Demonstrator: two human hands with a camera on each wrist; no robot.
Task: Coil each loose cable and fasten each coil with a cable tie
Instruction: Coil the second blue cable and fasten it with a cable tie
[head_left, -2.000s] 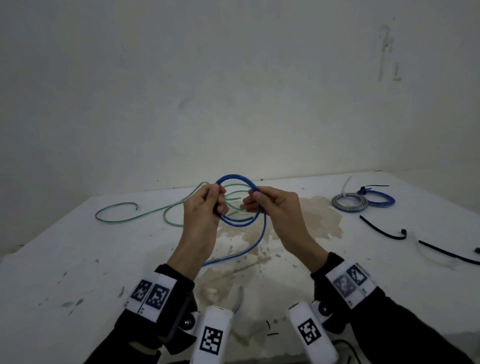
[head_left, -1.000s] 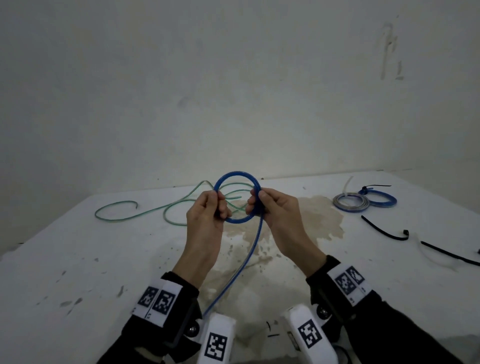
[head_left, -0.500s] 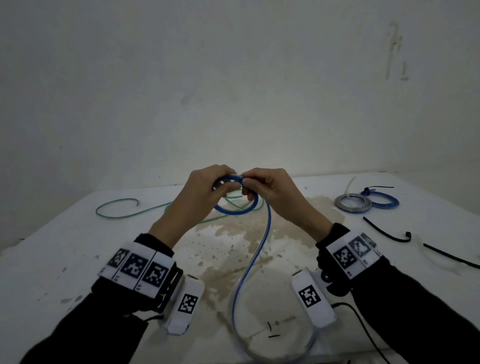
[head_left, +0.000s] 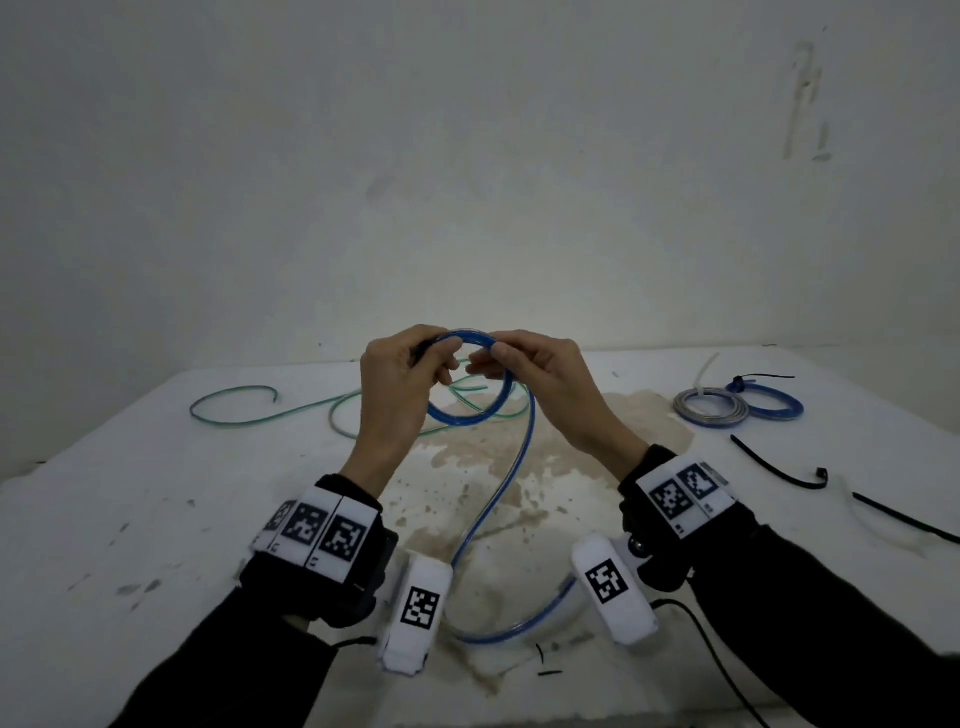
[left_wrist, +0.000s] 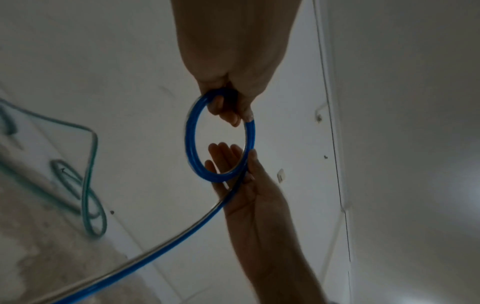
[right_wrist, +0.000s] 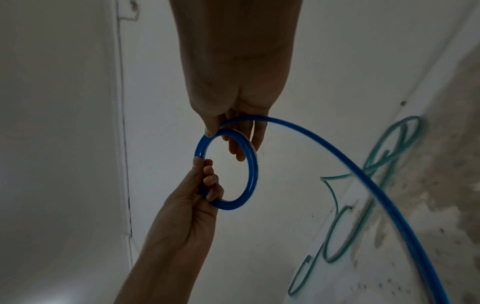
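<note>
A blue cable (head_left: 470, 415) is wound into a small coil (left_wrist: 192, 144) held above the table. My left hand (head_left: 431, 364) grips the coil's left side, fingers curled round the strands (right_wrist: 207, 185). My right hand (head_left: 488, 361) pinches the right side between thumb and fingers (right_wrist: 210, 131). The cable's loose tail (head_left: 493, 514) drops from the right hand to the table and curves round near the front edge. A loose green cable (head_left: 260, 413) lies on the table behind the hands.
Two tied coils, one grey (head_left: 710, 408) and one blue (head_left: 774, 406), lie at the right rear of the white stained table (head_left: 130, 519). Black cable ties (head_left: 779, 470) (head_left: 904, 519) lie further right. A bare wall stands behind.
Both hands have moved up and away from me. The blue coil has tipped from upright towards flat. The tail now trails down onto the table in a wide curve.
</note>
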